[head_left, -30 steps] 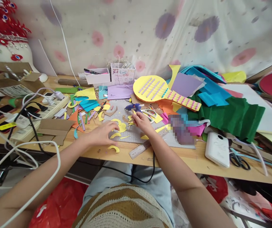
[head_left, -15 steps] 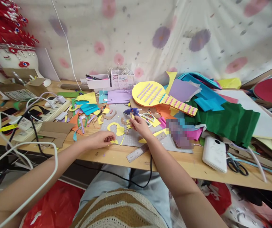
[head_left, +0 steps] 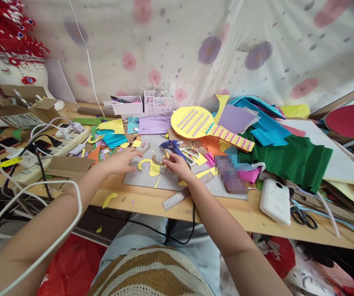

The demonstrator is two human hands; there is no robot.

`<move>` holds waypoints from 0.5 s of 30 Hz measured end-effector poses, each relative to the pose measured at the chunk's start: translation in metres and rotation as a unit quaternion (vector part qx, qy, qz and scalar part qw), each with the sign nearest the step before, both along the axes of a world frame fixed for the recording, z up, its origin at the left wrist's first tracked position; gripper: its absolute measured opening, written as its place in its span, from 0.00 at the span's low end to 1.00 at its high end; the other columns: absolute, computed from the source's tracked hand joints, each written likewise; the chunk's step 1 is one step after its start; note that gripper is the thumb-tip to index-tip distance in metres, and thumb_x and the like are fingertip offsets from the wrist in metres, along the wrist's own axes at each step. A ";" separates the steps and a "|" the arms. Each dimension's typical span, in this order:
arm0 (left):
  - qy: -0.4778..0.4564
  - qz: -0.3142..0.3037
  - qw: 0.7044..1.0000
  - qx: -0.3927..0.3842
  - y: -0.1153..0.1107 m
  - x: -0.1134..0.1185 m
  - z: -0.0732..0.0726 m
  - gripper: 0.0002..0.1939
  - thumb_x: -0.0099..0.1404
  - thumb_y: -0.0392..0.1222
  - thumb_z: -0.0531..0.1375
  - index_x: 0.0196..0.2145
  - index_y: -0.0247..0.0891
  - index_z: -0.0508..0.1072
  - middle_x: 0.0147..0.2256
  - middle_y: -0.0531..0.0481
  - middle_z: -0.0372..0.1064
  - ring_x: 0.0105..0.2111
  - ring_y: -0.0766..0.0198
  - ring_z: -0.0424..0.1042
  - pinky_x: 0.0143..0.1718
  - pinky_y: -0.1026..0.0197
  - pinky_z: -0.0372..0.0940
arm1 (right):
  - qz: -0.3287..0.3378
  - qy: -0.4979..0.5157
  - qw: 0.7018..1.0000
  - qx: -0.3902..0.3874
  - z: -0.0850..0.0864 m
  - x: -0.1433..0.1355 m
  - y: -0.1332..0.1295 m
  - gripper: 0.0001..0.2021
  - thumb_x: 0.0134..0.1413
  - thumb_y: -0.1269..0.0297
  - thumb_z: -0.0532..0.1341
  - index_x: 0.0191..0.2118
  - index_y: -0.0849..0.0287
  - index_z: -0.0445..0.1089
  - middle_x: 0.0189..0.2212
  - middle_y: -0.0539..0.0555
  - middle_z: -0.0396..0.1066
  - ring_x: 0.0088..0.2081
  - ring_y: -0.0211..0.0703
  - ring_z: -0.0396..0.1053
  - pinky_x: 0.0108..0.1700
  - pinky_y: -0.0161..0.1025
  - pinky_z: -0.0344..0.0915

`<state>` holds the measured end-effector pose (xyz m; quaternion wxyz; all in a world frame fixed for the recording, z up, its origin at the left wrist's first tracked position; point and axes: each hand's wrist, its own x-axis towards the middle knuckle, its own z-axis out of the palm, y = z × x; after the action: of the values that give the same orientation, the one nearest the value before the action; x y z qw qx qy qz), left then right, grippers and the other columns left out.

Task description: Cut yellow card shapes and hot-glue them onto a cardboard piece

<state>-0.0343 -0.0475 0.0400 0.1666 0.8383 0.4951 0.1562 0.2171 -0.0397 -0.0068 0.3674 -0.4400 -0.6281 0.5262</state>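
Note:
My left hand (head_left: 122,161) hovers over the left edge of the grey cutting mat (head_left: 133,179), fingers apart and holding nothing. My right hand (head_left: 177,165) pinches a small curved yellow piece (head_left: 166,154), partly hidden by the fingertips. Between the hands, curved yellow cut-outs (head_left: 152,168) lie on the mat beside a brown cardboard scrap. Just beyond the right hand is a blue glue gun (head_left: 171,145). A metal ruler (head_left: 177,199) lies across the mat's front edge, under the right forearm. One yellow scrap (head_left: 110,200) sits near the table's front edge.
A yellow paper guitar (head_left: 192,120) lies behind the mat. Coloured sheets and green crepe paper (head_left: 294,158) pile up on the right, near a white box-shaped device (head_left: 275,200) and black scissors (head_left: 304,217). Cables and a power strip (head_left: 53,154) crowd the left.
My left hand has moved up and left, leaving a yellow scrap near the table edge. A small yellow bit now shows below the edge. My right hand has shifted slightly down.

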 end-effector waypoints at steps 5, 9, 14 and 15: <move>0.047 -0.020 0.999 0.001 0.002 0.016 -0.028 0.13 0.59 0.43 0.51 0.40 0.43 0.72 0.43 0.48 0.71 0.42 0.58 0.69 0.44 0.56 0.61 | 0.012 0.027 0.999 -0.013 -0.003 0.003 0.003 0.12 0.44 0.56 0.60 0.30 0.60 0.64 0.15 0.43 0.55 0.15 0.28 0.52 0.18 0.30 0.48; -0.093 0.123 0.987 0.051 0.005 0.005 -0.030 0.12 0.60 0.47 0.53 0.34 0.40 0.73 0.36 0.49 0.72 0.36 0.60 0.70 0.39 0.58 0.63 | 0.011 0.036 0.999 -0.014 -0.003 0.001 0.002 0.11 0.44 0.57 0.60 0.30 0.60 0.65 0.17 0.43 0.57 0.16 0.28 0.52 0.18 0.30 0.49; -0.387 0.287 0.876 0.018 0.017 0.016 -0.015 0.14 0.59 0.49 0.54 0.35 0.36 0.71 0.26 0.51 0.65 0.26 0.68 0.66 0.22 0.66 0.62 | -0.011 0.011 1.000 -0.019 0.002 -0.003 -0.001 0.13 0.47 0.54 0.57 0.27 0.60 0.64 0.16 0.45 0.58 0.15 0.28 0.53 0.18 0.29 0.49; -0.394 0.282 0.875 0.015 0.018 0.024 -0.015 0.14 0.59 0.49 0.55 0.36 0.37 0.71 0.25 0.52 0.65 0.25 0.68 0.65 0.21 0.67 0.62 | -0.013 0.007 1.000 -0.021 0.002 -0.003 -0.001 0.13 0.48 0.53 0.57 0.27 0.60 0.65 0.16 0.45 0.58 0.15 0.28 0.52 0.17 0.29 0.49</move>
<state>-0.0104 -0.0290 0.0248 0.2839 0.5345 0.6013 0.5217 0.2136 -0.0404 -0.0046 0.3694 -0.4519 -0.6088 0.5373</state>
